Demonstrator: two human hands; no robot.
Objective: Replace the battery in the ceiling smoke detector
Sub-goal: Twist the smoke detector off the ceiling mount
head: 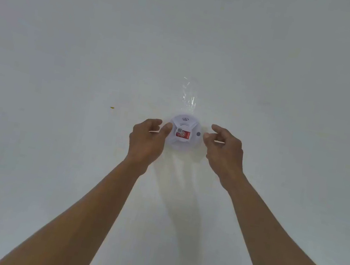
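I look straight up at a pale, matte ceiling [70,32], and much stays hard to read. The smoke detector [183,132] is a round white plastic disc fixed to the ceiling just below mid-frame, between my two hands. Its left rim is covered by my left hand [148,138], so I cannot see how far the fingers wrap behind it; the thumb lies against the detector's left edge and the fingers curl round that side, so this grip is closed on the housing. My right hand [225,148] sits just beside the right rim, fingers loosely curled with the fingertips drawn toward the thumb; I cannot tell whether they touch the rim or pinch anything, so that grip's state stays unclear to me.

On the detector's face a red label [183,134] carries print too small to read, with a small grey square part just left of it and a dark round button [198,134] to the right. Curved vent slots arc above. A strip of glossy clear tape [188,95] glints on the ceiling just above the detector. Both forearms are cut off by the bottom edge.
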